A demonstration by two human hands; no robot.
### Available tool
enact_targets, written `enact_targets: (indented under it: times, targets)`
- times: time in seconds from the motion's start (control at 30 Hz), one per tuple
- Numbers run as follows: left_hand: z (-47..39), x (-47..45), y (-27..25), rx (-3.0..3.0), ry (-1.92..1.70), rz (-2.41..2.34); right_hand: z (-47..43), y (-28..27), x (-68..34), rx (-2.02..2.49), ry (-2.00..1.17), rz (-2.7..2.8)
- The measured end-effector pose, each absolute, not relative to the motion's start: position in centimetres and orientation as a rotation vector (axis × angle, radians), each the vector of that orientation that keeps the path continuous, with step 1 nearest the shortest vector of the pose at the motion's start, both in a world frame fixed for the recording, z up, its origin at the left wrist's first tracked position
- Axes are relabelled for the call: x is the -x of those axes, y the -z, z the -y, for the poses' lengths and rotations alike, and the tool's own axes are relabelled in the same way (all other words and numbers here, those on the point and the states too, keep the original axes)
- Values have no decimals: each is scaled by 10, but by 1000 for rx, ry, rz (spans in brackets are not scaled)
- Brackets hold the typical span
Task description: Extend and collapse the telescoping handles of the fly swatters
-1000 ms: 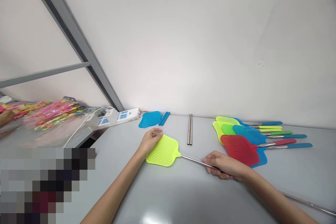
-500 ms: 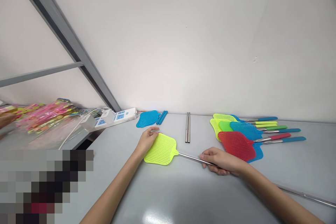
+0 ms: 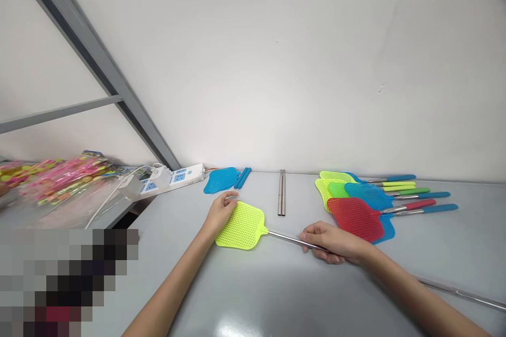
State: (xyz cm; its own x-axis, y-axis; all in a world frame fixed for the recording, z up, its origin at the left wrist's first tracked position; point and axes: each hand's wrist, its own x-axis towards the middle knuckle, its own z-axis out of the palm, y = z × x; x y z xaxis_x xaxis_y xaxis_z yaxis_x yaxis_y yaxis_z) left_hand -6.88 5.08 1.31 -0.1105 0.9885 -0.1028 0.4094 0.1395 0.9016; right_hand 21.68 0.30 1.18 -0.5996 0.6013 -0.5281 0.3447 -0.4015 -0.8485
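A yellow-green fly swatter [image 3: 242,226] lies across the space between my hands. My left hand [image 3: 220,215] is closed on the left edge of its perforated head, fingertips on the upper corner. Closed around the swatter's thin metal rod is my right hand [image 3: 330,242], palm side partly hidden. Past my right forearm, a metal rod [image 3: 458,292] runs to the right edge, in line with the held one; the forearm covers the stretch between. Just beyond my left hand lie a blue swatter head [image 3: 220,180] and two blue handle grips [image 3: 242,178].
Two metal tubes [image 3: 281,192] lie side by side near the wall. At right is a pile of coloured swatters, a red swatter [image 3: 356,218] on top. A white power strip [image 3: 179,178] stands left, near plastic-bagged pink and yellow items [image 3: 71,176] on another surface.
My hands and the swatter keep the same hold and place, while the view shifts slightly. At the far left edge, another person's hand has moved mostly out of view.
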Motion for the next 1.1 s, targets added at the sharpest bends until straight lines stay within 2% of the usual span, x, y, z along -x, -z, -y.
enact_targets:
  times: [0.53, 0.97, 1.1]
  targets:
    - [-43, 90, -35, -1624, -602, -1450, -2, -13, -219, 1278, -2141, 1584]
    - [-40, 99, -40, -1670, -516, -1484, -4, -11, -220, 1273, -2140, 1555]
    - [-41, 92, -40, -1761, -597, -1557, -4, -11, -220, 1295, -2135, 1555]
